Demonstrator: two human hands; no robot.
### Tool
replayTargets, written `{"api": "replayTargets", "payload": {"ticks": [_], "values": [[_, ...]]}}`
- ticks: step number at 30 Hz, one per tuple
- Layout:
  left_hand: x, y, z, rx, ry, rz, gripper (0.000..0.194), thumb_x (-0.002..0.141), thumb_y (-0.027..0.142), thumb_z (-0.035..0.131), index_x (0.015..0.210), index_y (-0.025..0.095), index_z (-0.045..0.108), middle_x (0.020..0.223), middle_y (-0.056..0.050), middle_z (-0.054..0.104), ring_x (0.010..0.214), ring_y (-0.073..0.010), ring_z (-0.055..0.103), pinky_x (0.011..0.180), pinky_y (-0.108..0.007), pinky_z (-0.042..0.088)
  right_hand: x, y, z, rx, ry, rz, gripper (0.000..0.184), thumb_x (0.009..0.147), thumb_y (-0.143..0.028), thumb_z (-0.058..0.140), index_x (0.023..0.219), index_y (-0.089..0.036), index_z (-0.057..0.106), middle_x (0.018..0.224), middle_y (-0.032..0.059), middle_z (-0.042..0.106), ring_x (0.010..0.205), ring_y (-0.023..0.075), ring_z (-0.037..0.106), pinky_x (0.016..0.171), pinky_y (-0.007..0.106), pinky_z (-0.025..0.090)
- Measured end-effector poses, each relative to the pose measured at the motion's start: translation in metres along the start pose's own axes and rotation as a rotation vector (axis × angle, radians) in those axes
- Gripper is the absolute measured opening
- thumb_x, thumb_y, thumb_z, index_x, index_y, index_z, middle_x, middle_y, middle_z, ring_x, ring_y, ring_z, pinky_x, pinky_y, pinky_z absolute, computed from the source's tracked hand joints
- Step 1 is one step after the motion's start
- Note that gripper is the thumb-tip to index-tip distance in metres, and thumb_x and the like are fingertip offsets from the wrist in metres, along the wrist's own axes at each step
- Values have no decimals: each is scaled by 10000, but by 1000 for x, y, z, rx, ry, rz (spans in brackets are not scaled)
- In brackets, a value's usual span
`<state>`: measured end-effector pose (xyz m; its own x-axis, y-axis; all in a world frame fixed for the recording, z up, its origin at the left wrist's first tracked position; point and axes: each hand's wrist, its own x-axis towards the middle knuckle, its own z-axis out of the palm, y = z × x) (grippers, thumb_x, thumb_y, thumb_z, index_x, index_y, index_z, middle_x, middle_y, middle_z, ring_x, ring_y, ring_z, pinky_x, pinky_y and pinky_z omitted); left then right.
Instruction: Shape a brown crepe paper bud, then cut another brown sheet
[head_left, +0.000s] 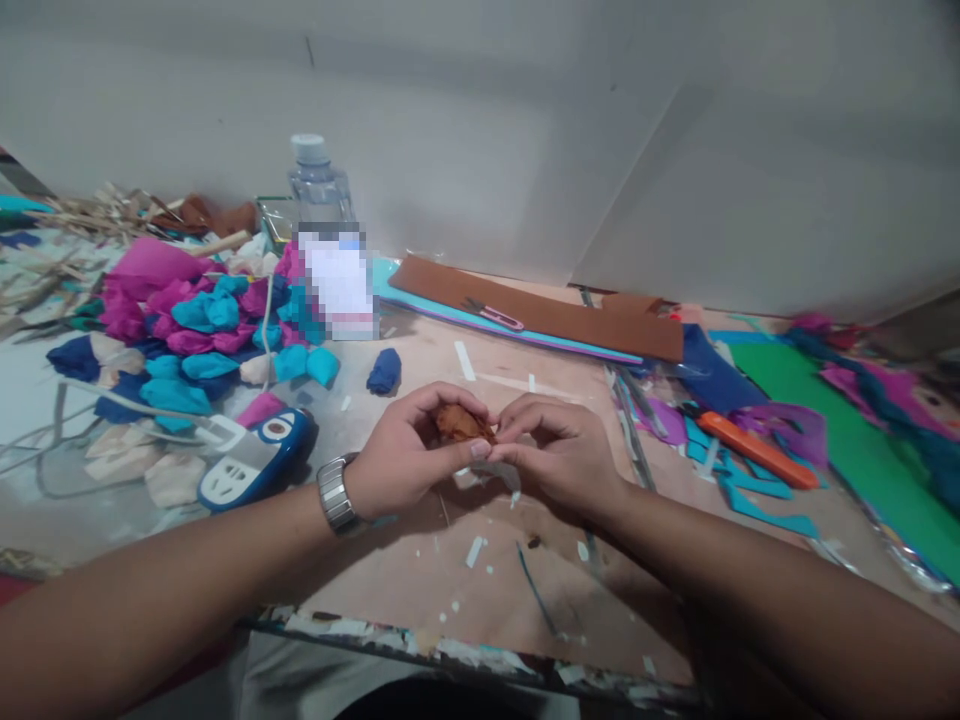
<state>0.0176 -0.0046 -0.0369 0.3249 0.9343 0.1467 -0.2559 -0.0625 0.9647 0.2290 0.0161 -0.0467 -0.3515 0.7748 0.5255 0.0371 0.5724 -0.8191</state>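
Observation:
A small brown crumpled bundle (pixel 459 424), paper or thin cloth, sits between my two hands above the middle of the table. My left hand (pixel 409 445) is curled around it, with the thumb along its near side. At the bundle's right end, the fingertips of my right hand (pixel 555 440) are pinched together on its gathered edge. A dark blue bundle (pixel 384 371) of similar make lies on the table just beyond my left hand.
Pink, turquoise and navy bundles (pixel 195 310) heap up at the left, beside a blue-and-white power strip (pixel 251 460) with a cable. Behind stands a clear bottle (pixel 319 185). Brown sheets (pixel 540 305) with pink snips (pixel 499 316) lie at the back; an orange cutter (pixel 757 450) is at right.

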Motion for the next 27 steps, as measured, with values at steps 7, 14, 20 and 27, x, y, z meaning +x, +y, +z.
{"api": "replayTargets", "payload": {"ticks": [7, 14, 20, 27], "values": [[2, 0, -1, 2, 4, -11, 321, 797, 259, 904, 1023, 160, 699, 1099, -86, 793, 977, -175, 755, 856, -277, 616, 0, 3, -1, -116, 11, -118, 122, 833, -212, 884, 866, -214, 767, 831, 32, 764, 761, 159, 721, 711, 296, 589], [0, -1, 0, -32, -12, 6, 314, 789, 199, 898, 1030, 168, 700, 1189, -97, 777, 1032, -178, 754, 926, -298, 622, 2, 0, -4, -179, 21, -224, 136, 829, -159, 872, 860, -221, 754, 789, 21, 732, 733, 151, 691, 677, 283, 570], [0, -3, -2, 14, -27, 5, 355, 773, 207, 906, 1069, 170, 713, 1206, -111, 771, 1043, -199, 755, 924, -312, 623, 3, -2, -5, -270, 4, -279, 113, 877, -136, 800, 928, -233, 771, 824, 36, 737, 730, 148, 699, 672, 273, 585], [0, -1, -3, 41, -26, -14, 387, 775, 218, 905, 1097, 172, 697, 1222, -109, 771, 1100, -216, 752, 992, -349, 604, 4, -1, -4, -317, 13, -298, 133, 895, -120, 749, 942, -238, 787, 845, 41, 731, 737, 142, 703, 667, 257, 591]]}}
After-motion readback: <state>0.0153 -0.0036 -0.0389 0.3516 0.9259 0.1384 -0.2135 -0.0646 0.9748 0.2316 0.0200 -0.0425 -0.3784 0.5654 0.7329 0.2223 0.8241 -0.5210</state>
